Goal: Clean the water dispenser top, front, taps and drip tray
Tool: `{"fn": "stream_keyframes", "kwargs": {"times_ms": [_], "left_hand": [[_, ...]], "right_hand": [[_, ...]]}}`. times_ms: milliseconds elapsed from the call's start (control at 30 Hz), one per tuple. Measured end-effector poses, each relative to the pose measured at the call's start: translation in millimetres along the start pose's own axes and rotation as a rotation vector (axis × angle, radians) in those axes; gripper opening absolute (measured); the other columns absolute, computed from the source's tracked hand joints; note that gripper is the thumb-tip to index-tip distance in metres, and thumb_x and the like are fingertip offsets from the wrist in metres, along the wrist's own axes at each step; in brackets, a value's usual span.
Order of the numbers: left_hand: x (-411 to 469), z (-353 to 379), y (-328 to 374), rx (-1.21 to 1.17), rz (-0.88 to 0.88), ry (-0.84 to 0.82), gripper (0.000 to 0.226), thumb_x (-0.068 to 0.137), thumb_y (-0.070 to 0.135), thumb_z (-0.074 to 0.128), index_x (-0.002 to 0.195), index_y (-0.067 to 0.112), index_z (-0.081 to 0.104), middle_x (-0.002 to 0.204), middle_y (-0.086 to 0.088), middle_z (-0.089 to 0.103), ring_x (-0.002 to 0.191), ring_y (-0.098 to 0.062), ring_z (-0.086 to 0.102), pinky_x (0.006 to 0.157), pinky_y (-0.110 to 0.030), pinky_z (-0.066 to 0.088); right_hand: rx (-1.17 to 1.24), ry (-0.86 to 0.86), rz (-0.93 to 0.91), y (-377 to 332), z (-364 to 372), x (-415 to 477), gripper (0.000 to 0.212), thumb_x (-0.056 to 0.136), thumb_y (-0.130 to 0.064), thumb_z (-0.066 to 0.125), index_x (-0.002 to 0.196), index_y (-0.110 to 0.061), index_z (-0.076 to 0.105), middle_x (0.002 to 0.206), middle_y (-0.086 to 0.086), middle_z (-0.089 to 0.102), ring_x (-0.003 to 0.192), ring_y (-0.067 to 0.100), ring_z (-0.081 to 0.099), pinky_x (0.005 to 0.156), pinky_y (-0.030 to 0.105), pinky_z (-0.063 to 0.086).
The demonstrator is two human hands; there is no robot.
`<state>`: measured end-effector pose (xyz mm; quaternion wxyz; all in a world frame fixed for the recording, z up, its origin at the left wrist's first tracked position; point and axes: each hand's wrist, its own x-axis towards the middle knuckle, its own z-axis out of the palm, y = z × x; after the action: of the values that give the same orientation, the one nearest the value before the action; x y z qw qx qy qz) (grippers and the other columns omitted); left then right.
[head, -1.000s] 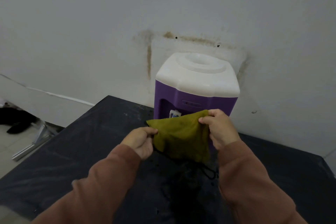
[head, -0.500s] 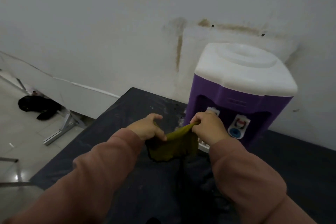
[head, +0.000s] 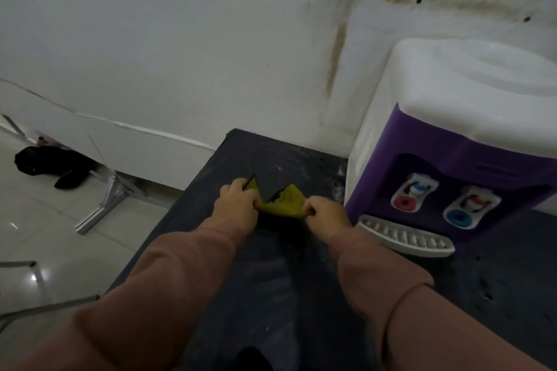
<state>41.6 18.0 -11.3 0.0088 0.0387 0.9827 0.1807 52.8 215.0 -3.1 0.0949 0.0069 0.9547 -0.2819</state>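
**K:** status?

**Me:** Both hands are on the cloth point(head: 283, 205). My left hand point(head: 238, 205) pinches one end and my right hand point(head: 324, 217) pinches the other, fingers curled round it. It's bunched and pulled between them, low over the black table point(head: 271, 295). Can't tell if it touches the tabletop.

**K:** dispenser?

**Me:** The water dispenser point(head: 458, 141) is to my right on the same table, back close to the wall. It has a white top point(head: 470, 87) and a purple front. There are two taps in the recess, one with a red ring point(head: 405, 202) and one with a blue ring point(head: 458, 216). The drip tray point(head: 404, 238) sticks out at the base. My right hand is near the tray, not touching. The cloth is off the unit, so I read this as prepping it, not wiping.

**K:** failure modes?

**Me:**
1. The table looks dusty, with pale scuffs all over. If the cloth drags there, grit goes onto the white top and smears.
2. The taps look like push levers. Wipe too hard and one could open and dribble. There's no bottle on top, so probably little water is left, but that's unverified.
3. The tray looks like a loose clip-in part. A sideways swipe could pop it off or tip out whatever sits under the grille. I can't see inside it.
4. The unit is likely light with no bottle. Pushing on the front one-handed could shove it into the wall or skew it.

**K:** mitigation?

**Me:** Keep the cloth off the table. Brace the body with one hand. Go light on the taps and do the tray last.
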Motion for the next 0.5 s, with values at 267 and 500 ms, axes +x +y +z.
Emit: {"fn": "stream_keyframes", "kwargs": {"times_ms": [267,500], "left_hand": [[-14,31,-21,0.318,0.123,-0.538,0.033,0.086,0.038,0.053,0.118,0.029,0.061,0.152,0.003,0.029,0.139,-0.028,0.022,0.114,-0.048,0.017],[-5,22,1,0.412,-0.11,-0.562,0.054,0.085,0.06,0.033,0.115,0.026,0.061,0.133,-0.007,0.052,0.131,-0.033,0.034,0.108,-0.064,-0.008]], "right_hand": [[-0.353,-0.446,0.066,22,45,-8,0.037,0.089,-0.009,0.049,0.124,-0.019,0.055,0.149,0.0,0.033,0.135,0.031,0.03,0.111,0.035,0.028],[-0.206,-0.334,0.096,23,22,-10,0.023,0.085,-0.015,0.056,0.107,-0.015,0.064,0.139,0.002,0.048,0.13,0.022,0.041,0.105,0.031,0.037]]}}
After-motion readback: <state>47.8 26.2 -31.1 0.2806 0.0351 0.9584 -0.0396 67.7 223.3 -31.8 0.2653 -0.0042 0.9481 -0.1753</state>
